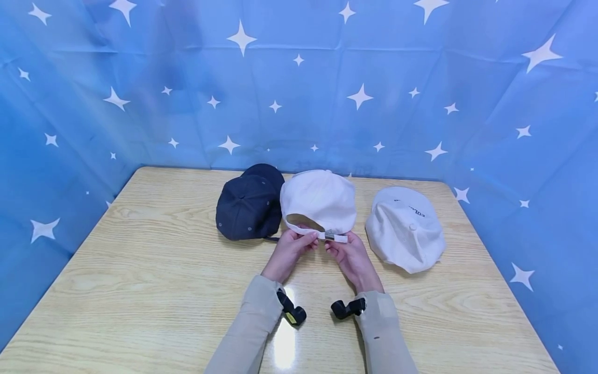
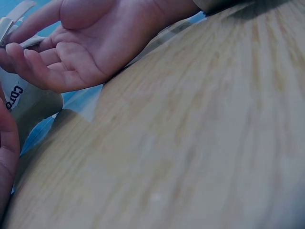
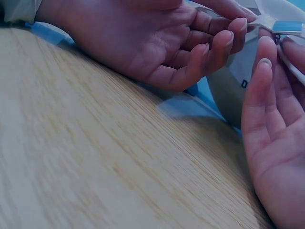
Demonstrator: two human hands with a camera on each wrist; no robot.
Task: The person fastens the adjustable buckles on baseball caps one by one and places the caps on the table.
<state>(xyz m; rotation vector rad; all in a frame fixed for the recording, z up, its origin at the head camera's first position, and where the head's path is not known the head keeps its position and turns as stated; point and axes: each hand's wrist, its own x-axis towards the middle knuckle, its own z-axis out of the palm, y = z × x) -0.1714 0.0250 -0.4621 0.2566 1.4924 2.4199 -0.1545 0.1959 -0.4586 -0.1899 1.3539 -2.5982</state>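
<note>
A white baseball cap (image 1: 320, 200) is held with its back opening toward me at the middle of the table's far side. My left hand (image 1: 286, 255) pinches its strap left of the metal buckle (image 1: 329, 235). On the other side, my right hand (image 1: 354, 261) pinches near the strap's loose end (image 1: 342, 239), thumb and forefinger together. The right wrist view brings the buckle (image 3: 288, 27) close, between the fingertips of both hands. In the left wrist view, the right hand (image 2: 90, 45) shows palm toward the camera, its lower fingers bent.
Left of the held cap lies a dark navy cap (image 1: 247, 202), its brim toward the back. To the right rests an off-white cap (image 1: 405, 228) with dark lettering, its crown creased. Blue star-patterned cloth (image 1: 299, 124) hangs behind the wooden table (image 1: 154, 280).
</note>
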